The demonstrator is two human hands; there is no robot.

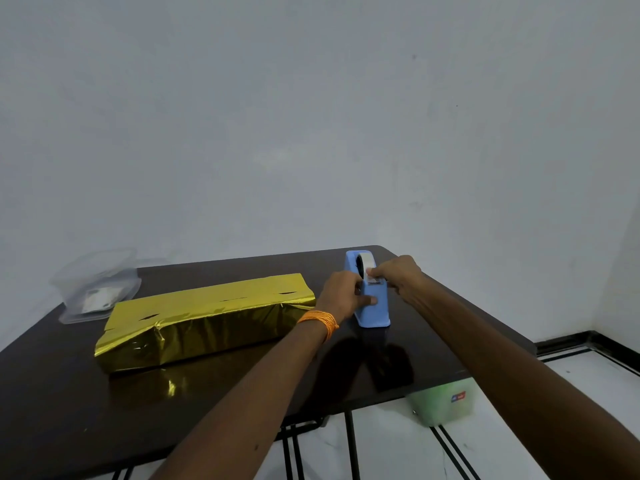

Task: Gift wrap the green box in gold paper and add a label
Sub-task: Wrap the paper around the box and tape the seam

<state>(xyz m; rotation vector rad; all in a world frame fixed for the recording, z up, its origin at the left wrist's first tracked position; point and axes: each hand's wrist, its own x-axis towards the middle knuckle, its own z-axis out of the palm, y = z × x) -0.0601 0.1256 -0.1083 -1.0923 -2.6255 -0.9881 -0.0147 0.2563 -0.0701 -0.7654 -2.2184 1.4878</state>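
A long box wrapped in gold paper (204, 320) lies on the dark table (69, 403), left of centre, its ends loosely folded. To its right stands a blue tape dispenser (375, 311) with a roll of clear tape. My left hand (343, 296), with an orange thread at the wrist, grips the dispenser's left side, thumb across its front. My right hand (398, 275) pinches the tape end at the dispenser's top, by the cutter.
A clear plastic container (95, 285) with white labels inside sits at the table's far left corner. A pale green bin (446, 401) stands on the tiled floor under the table's right edge. A grey wall rises behind.
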